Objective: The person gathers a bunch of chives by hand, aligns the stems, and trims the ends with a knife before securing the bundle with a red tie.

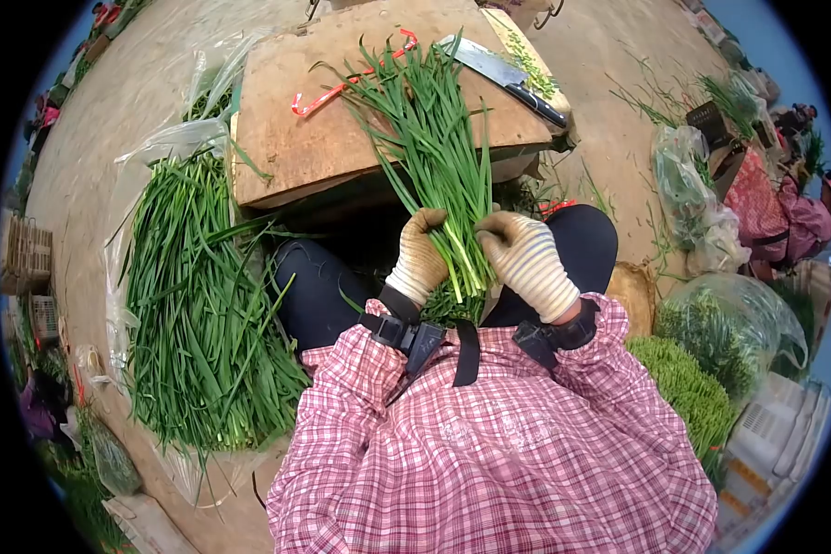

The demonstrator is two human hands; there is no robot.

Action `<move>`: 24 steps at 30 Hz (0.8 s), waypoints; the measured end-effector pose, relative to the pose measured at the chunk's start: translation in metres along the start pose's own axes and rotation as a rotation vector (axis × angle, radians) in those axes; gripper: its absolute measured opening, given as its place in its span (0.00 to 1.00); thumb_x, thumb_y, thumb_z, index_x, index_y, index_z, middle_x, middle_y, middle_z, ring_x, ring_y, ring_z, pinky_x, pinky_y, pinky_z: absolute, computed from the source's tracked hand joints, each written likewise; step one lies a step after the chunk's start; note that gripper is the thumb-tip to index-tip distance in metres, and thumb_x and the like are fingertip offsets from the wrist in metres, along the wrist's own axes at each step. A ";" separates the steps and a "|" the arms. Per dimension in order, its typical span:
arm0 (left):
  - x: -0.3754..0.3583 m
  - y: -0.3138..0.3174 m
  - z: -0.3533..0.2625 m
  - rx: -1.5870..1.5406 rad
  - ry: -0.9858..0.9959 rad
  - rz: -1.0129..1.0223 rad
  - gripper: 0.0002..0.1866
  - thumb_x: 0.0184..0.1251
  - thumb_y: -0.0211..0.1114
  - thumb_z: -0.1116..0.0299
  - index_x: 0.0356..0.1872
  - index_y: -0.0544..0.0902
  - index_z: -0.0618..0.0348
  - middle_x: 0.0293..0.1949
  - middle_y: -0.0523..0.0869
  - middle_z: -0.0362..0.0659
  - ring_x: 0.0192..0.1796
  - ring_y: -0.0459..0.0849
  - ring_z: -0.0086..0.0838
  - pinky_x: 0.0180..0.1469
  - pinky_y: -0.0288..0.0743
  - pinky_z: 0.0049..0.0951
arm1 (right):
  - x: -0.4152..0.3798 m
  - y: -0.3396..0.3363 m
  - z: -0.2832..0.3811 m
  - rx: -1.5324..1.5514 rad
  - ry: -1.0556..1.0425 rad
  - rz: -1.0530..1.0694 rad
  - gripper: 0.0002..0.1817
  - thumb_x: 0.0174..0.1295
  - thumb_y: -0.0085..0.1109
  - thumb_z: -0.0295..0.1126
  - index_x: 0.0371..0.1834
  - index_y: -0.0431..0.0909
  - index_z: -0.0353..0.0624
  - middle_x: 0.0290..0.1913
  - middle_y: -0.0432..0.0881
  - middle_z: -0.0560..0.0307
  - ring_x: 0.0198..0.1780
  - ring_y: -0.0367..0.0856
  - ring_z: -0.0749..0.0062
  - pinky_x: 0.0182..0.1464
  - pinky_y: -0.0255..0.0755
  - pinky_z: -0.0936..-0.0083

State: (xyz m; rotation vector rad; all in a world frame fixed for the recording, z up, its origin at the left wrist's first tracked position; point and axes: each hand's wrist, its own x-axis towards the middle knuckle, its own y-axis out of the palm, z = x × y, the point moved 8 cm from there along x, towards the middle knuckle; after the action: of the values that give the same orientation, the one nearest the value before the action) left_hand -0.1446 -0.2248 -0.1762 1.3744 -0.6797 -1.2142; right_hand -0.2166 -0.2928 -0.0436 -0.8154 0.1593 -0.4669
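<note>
A bunch of garlic chives (434,138) lies over the wooden board (295,152), leaves spread away from me and pale stem ends near my lap. My left hand (419,255), in a soiled knit glove, is closed around the left side of the stems. On the other side, my right hand (529,260) in a striped white glove pinches the stems with thumb and fingers. A red tie strip (328,95) is on the board, partly hidden under the leaves. The cleaver (503,74) lies right of the leaf tips, its black handle towards the board's right edge.
A large heap of loose chives (203,305) lies on plastic sheeting at my left. At my right are trimmed green bundles (679,388) and a clear plastic bag (739,323) of greens. Another person (789,217) sits farther right. Crates (28,254) stand far left.
</note>
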 end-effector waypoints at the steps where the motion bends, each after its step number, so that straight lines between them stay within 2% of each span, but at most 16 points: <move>1: 0.002 0.001 0.004 0.019 -0.007 -0.007 0.20 0.61 0.52 0.70 0.52 0.75 0.70 0.53 0.81 0.59 0.57 0.79 0.52 0.67 0.69 0.54 | 0.001 0.004 0.000 -0.133 -0.011 0.014 0.13 0.59 0.63 0.36 0.43 0.84 0.40 0.40 0.86 0.45 0.40 0.85 0.52 0.43 0.78 0.64; 2: 0.000 0.012 0.006 0.040 -0.014 -0.013 0.20 0.61 0.52 0.69 0.52 0.75 0.70 0.54 0.80 0.59 0.59 0.78 0.52 0.68 0.68 0.54 | 0.003 0.011 0.000 -0.266 -0.023 0.025 0.15 0.58 0.64 0.36 0.45 0.83 0.40 0.40 0.86 0.48 0.40 0.86 0.55 0.42 0.78 0.66; 4: -0.010 0.022 0.006 0.120 0.001 0.020 0.20 0.61 0.51 0.69 0.53 0.75 0.70 0.55 0.80 0.59 0.61 0.77 0.50 0.70 0.66 0.53 | 0.004 0.013 0.003 -0.286 -0.027 -0.023 0.16 0.57 0.65 0.38 0.45 0.84 0.41 0.40 0.86 0.48 0.40 0.85 0.55 0.42 0.78 0.65; 6: -0.008 0.002 -0.005 0.038 0.111 -0.123 0.17 0.62 0.53 0.69 0.49 0.76 0.69 0.49 0.81 0.55 0.53 0.79 0.46 0.64 0.72 0.50 | 0.004 0.013 0.006 -0.306 -0.027 -0.067 0.17 0.56 0.66 0.40 0.44 0.84 0.42 0.40 0.85 0.48 0.40 0.85 0.54 0.43 0.79 0.65; 8: -0.008 -0.004 -0.008 0.067 0.113 -0.125 0.15 0.62 0.53 0.68 0.45 0.76 0.68 0.47 0.81 0.52 0.50 0.79 0.44 0.62 0.73 0.50 | 0.004 0.010 0.013 -0.312 -0.079 -0.107 0.17 0.56 0.67 0.41 0.44 0.84 0.42 0.41 0.85 0.48 0.40 0.85 0.53 0.42 0.78 0.64; 9: -0.003 -0.013 -0.009 -0.005 0.045 -0.062 0.13 0.62 0.53 0.69 0.44 0.77 0.66 0.47 0.82 0.53 0.51 0.80 0.46 0.63 0.72 0.50 | 0.006 0.011 0.012 -0.248 -0.060 -0.082 0.16 0.60 0.63 0.43 0.43 0.84 0.43 0.43 0.85 0.44 0.41 0.85 0.49 0.43 0.78 0.59; 10: -0.004 -0.007 -0.005 -0.078 -0.023 0.001 0.12 0.62 0.53 0.70 0.43 0.78 0.65 0.46 0.83 0.53 0.51 0.81 0.47 0.64 0.72 0.51 | 0.007 0.010 0.011 -0.247 -0.062 -0.085 0.16 0.60 0.63 0.43 0.43 0.84 0.43 0.43 0.85 0.44 0.41 0.85 0.49 0.43 0.78 0.59; 11: -0.005 -0.013 -0.009 -0.011 0.057 -0.083 0.10 0.62 0.53 0.70 0.40 0.77 0.64 0.44 0.83 0.52 0.49 0.81 0.46 0.61 0.74 0.51 | 0.008 0.009 0.008 -0.202 -0.044 -0.082 0.15 0.61 0.63 0.42 0.43 0.83 0.43 0.41 0.86 0.44 0.41 0.85 0.49 0.43 0.78 0.59; 14: -0.003 -0.014 -0.006 0.019 0.086 -0.171 0.10 0.63 0.54 0.70 0.40 0.77 0.64 0.45 0.83 0.52 0.48 0.82 0.46 0.60 0.75 0.51 | 0.011 0.008 0.005 -0.111 -0.005 -0.070 0.14 0.63 0.61 0.40 0.42 0.83 0.42 0.36 0.86 0.45 0.39 0.85 0.50 0.42 0.77 0.59; 15: -0.001 -0.011 -0.005 0.054 0.070 -0.114 0.11 0.64 0.55 0.69 0.42 0.78 0.65 0.45 0.83 0.52 0.49 0.82 0.46 0.61 0.75 0.49 | 0.012 0.007 0.004 -0.081 -0.003 -0.081 0.14 0.63 0.60 0.40 0.42 0.83 0.42 0.36 0.86 0.45 0.39 0.85 0.49 0.42 0.77 0.59; 16: 0.002 -0.011 -0.002 0.108 0.050 -0.141 0.11 0.66 0.56 0.68 0.43 0.78 0.65 0.46 0.83 0.52 0.49 0.82 0.45 0.62 0.75 0.49 | 0.013 0.007 0.003 -0.051 -0.002 -0.092 0.13 0.63 0.60 0.40 0.42 0.83 0.42 0.36 0.86 0.45 0.39 0.85 0.49 0.42 0.77 0.59; 18: 0.000 -0.015 -0.008 0.251 0.165 -0.167 0.10 0.66 0.57 0.69 0.43 0.78 0.65 0.45 0.83 0.52 0.49 0.82 0.46 0.62 0.75 0.50 | 0.015 0.007 0.002 -0.076 0.015 -0.096 0.14 0.63 0.60 0.40 0.42 0.83 0.41 0.36 0.86 0.44 0.39 0.85 0.49 0.42 0.77 0.60; 20: -0.003 -0.015 -0.006 0.269 0.201 -0.187 0.10 0.66 0.57 0.69 0.43 0.79 0.65 0.44 0.83 0.52 0.48 0.83 0.46 0.62 0.75 0.51 | 0.017 0.010 -0.002 0.019 0.078 -0.041 0.13 0.62 0.64 0.35 0.42 0.83 0.37 0.34 0.86 0.44 0.36 0.87 0.56 0.39 0.78 0.68; 22: -0.004 -0.016 -0.011 0.291 0.238 -0.202 0.10 0.66 0.57 0.69 0.42 0.79 0.64 0.44 0.83 0.51 0.48 0.83 0.46 0.61 0.75 0.52 | 0.020 0.014 -0.015 0.065 0.113 -0.054 0.13 0.62 0.64 0.35 0.42 0.83 0.35 0.35 0.86 0.44 0.36 0.87 0.60 0.40 0.78 0.70; 24: 0.000 -0.020 -0.007 0.206 0.132 -0.176 0.10 0.66 0.58 0.69 0.42 0.79 0.64 0.45 0.83 0.51 0.49 0.82 0.45 0.61 0.75 0.52 | 0.025 0.018 -0.029 0.166 0.147 -0.072 0.16 0.61 0.61 0.42 0.37 0.84 0.39 0.33 0.86 0.44 0.37 0.86 0.49 0.41 0.78 0.62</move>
State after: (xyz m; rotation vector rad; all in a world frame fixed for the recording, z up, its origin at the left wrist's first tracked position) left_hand -0.1432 -0.2184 -0.1966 1.6997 -0.6133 -1.2036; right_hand -0.1977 -0.3129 -0.0752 -0.6252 0.2245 -0.6007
